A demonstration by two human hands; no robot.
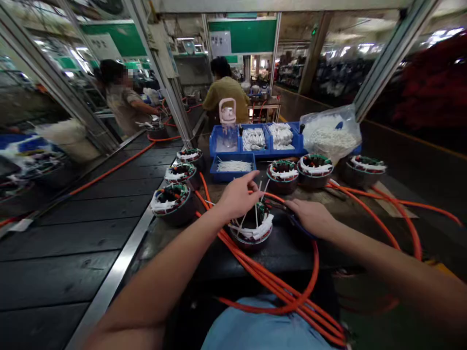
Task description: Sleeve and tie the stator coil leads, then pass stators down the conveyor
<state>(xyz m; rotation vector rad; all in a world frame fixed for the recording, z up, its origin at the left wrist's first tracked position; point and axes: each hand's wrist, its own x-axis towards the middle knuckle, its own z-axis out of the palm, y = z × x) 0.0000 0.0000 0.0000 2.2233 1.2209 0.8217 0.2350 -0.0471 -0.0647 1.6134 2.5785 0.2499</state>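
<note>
A motor stator (251,233), a dark ring with white-wrapped windings and green and red parts, sits on the bench in front of me. Thin white cable ties (256,216) stick up from it. My left hand (241,197) is over its far left side, thumb and fingers closed around a cable tie, with the index finger partly raised. To the right, my right hand (310,216) is wrapped around dark-handled pliers (279,204) that point at the stator. An orange cable (272,196) passes between the hands; the pliers' jaws are hard to make out.
More stators (171,201) stand left and right on the bench. Behind are blue bins (233,177) of white ties and sleeves, a bottle (228,126) and a plastic bag (330,136) of white pieces. Orange cables (277,287) cross my lap. A conveyor (73,243) runs left; two people work beyond.
</note>
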